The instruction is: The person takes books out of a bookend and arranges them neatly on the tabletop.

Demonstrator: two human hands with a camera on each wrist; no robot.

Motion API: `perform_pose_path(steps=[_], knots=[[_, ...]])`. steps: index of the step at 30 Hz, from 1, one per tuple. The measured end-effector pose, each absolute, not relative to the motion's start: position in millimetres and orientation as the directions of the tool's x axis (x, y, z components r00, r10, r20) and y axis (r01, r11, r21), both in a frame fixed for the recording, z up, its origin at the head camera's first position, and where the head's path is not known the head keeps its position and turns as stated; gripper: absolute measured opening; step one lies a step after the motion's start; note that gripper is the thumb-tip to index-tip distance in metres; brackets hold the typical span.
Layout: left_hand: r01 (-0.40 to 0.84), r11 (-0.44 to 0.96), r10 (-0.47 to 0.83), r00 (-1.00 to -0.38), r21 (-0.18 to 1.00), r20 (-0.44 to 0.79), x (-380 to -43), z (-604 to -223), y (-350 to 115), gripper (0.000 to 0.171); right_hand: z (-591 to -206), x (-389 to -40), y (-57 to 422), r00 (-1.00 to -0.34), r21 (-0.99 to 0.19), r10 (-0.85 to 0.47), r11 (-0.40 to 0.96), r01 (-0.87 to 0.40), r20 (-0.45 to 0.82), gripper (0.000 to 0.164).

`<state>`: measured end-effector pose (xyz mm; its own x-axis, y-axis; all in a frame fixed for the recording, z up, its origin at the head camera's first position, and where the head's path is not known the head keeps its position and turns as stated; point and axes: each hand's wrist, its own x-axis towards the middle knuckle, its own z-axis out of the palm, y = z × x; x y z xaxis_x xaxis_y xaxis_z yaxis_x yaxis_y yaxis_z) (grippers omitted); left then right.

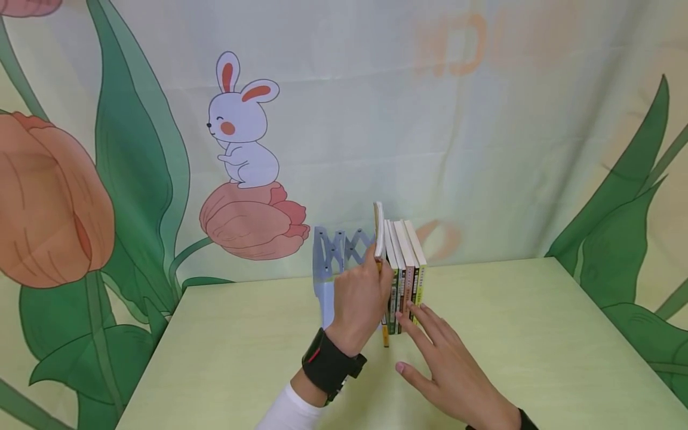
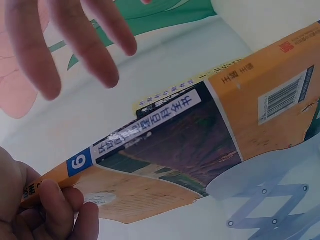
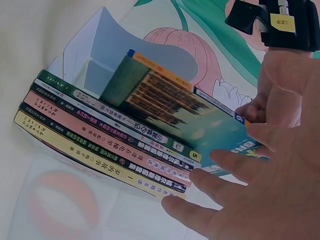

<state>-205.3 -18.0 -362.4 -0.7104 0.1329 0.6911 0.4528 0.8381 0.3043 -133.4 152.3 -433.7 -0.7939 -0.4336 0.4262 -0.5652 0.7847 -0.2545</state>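
- Orange-spined paperback point(image 2: 200, 125): at the left end of the row of upright books point(image 1: 409, 278), set at an angle to it; lattice side of the blue expandable book rack point(image 1: 321, 257) on its other side. We can't tell if its bottom edge touches the table point(image 1: 231, 358).
- Left hand point(image 1: 359, 301): grasping the paperback, thumb and curled fingers at one end of the spine.
- Right hand point(image 1: 454, 373): grasping nothing, fingers spread at the row's spines; we can't confirm contact.
- Risks we'd flag: grip sits near one end, so the far end could swing and clip the green-spined book point(image 3: 120, 112).
- Skewed angle could snag a cover corner on that neighbour.
- Hard right-hand push could shove the row back or topple it; we see no right-end support.
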Motion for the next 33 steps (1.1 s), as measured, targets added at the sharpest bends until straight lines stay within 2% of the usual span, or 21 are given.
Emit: perform_pose_path(steps=[9, 15, 18, 28, 33], knots=[[0.491, 0.815, 0.131, -0.673, 0.307, 0.728, -197.1, -352.6, -22.9, 0.030, -433.6, -133.3, 151.7, -0.805, -0.267, -0.418, 0.791, -0.551, 0.421, 0.075], [0.523, 0.794, 0.124, -0.638, 0.310, 0.760, -190.6, -344.7, -27.1, 0.028, -430.1, -134.6, 152.3, -0.786, -0.269, -0.413, 0.779, -0.566, 0.459, 0.082], [0.543, 0.777, 0.118, -0.625, 0.320, 0.772, -187.0, -341.6, -29.1, 0.028, -427.3, -135.5, 153.8, -0.784, -0.316, -0.393, 0.756, -0.573, 0.480, 0.085], [0.564, 0.743, 0.119, -0.641, 0.360, 0.758, -174.2, -335.2, -38.7, 0.032, -421.2, -146.5, 158.6, -0.796, -0.508, -0.293, 0.642, -0.574, 0.529, 0.089], [0.580, 0.743, 0.116, -0.603, 0.334, 0.789, -170.3, -330.6, -45.1, 0.032, -420.6, -157.9, 157.3, -0.790, -0.543, -0.289, 0.597, -0.590, 0.541, 0.087]])
